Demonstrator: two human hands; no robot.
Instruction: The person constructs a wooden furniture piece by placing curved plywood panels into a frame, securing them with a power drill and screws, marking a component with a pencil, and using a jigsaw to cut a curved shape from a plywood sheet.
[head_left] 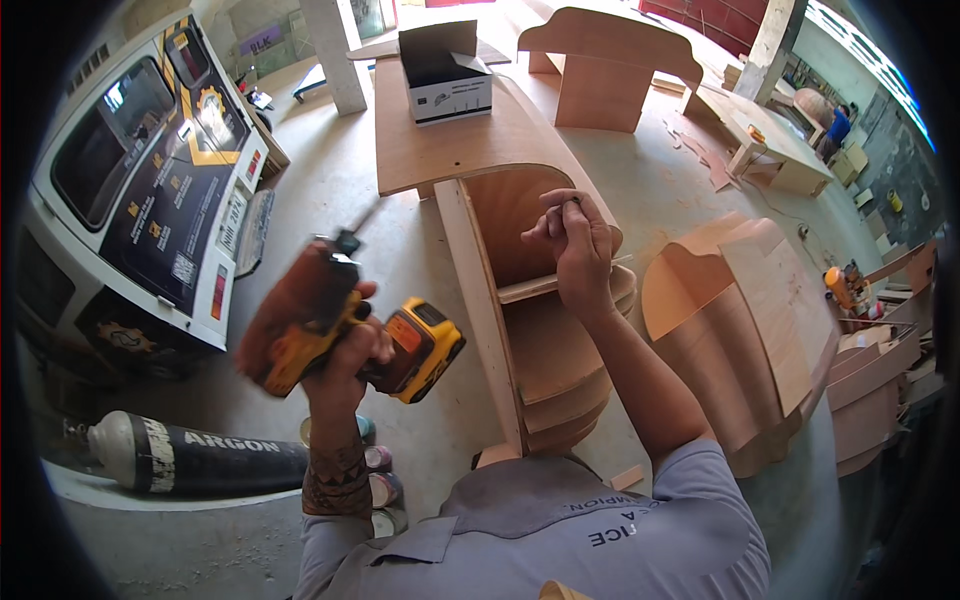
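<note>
My left hand [350, 352] is wrapped round the grip of a yellow and black cordless drill [290, 340]. The drill is tilted, with its bit pointing up and to the right, and motion blurs its body. My right hand [578, 232] is closed, thumb and fingers drawn together; whatever they may hold is too small to make out. It hovers over the curved plywood shelf unit [482, 310], whose stacked rounded shelves face right. Beyond the unit lies a flat plywood panel [425, 160] with a small dark hole near its close edge.
An open cardboard box [450, 100] stands on the panel. A van [150, 180] is parked at left, above a gas cylinder [200, 455] and several cans [384, 488]. Curved plywood pieces [720, 340] stand at right. A person [838, 125] is at the far right.
</note>
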